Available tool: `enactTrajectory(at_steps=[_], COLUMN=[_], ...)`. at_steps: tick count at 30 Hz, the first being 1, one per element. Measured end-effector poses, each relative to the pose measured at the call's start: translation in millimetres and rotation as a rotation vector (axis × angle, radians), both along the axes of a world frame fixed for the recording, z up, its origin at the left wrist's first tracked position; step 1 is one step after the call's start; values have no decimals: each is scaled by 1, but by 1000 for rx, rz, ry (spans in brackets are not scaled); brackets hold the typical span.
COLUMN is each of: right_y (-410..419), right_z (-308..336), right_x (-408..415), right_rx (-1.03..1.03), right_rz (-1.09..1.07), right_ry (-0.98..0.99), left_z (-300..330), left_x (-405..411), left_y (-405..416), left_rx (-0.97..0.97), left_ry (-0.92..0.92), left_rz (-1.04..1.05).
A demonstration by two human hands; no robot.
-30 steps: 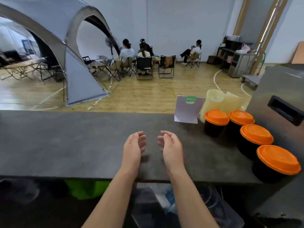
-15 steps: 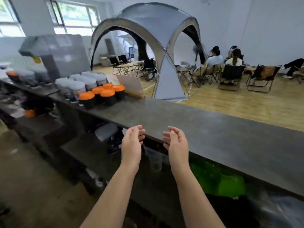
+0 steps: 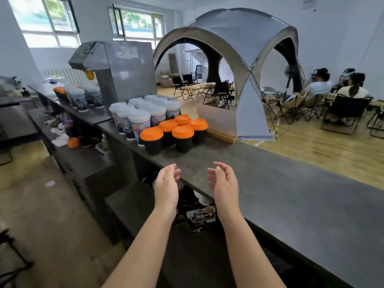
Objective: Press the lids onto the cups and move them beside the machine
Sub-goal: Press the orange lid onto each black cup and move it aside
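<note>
Several black cups with orange lids (image 3: 174,131) stand bunched on the grey counter (image 3: 270,183), right of the steel machine (image 3: 122,69). Behind them, against the machine, stand several printed cups with white lids (image 3: 141,115). More white-lidded cups (image 3: 85,96) and one orange-lidded cup (image 3: 59,92) sit on the machine's far side. My left hand (image 3: 167,183) and my right hand (image 3: 223,182) hover side by side over the counter's near edge, palms facing each other, fingers loosely curled and apart, holding nothing. They are well short of the cups.
An upright card in a wooden stand (image 3: 217,123) sits just right of the orange-lidded cups. A lower shelf (image 3: 133,204) with clutter runs under the counter. Beyond the counter are a grey dome tent (image 3: 245,59), folding chairs and seated people (image 3: 320,86).
The view has swung from the right end of the counter to the left. The machine and the cup clusters are now closer. My hands stay empty and held together in front.
</note>
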State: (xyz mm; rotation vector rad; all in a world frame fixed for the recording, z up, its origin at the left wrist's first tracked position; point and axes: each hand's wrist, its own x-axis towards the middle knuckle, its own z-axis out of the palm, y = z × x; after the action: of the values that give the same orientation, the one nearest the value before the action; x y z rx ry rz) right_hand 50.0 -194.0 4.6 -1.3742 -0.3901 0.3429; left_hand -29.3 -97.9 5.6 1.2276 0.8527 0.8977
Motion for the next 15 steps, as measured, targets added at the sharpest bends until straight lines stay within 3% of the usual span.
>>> enactTrajectory(at_steps=[9, 15], right_y=[154, 204], right_z=[-7, -16], right_x=[103, 126], right_rx=[-146, -163], right_rz=[57, 46], right_ry=[96, 203], left_z=[-3, -1], left_x=[108, 152], left_y=[136, 173], left_rx=[-171, -294], left_ry=[69, 75], left_rz=[-41, -25])
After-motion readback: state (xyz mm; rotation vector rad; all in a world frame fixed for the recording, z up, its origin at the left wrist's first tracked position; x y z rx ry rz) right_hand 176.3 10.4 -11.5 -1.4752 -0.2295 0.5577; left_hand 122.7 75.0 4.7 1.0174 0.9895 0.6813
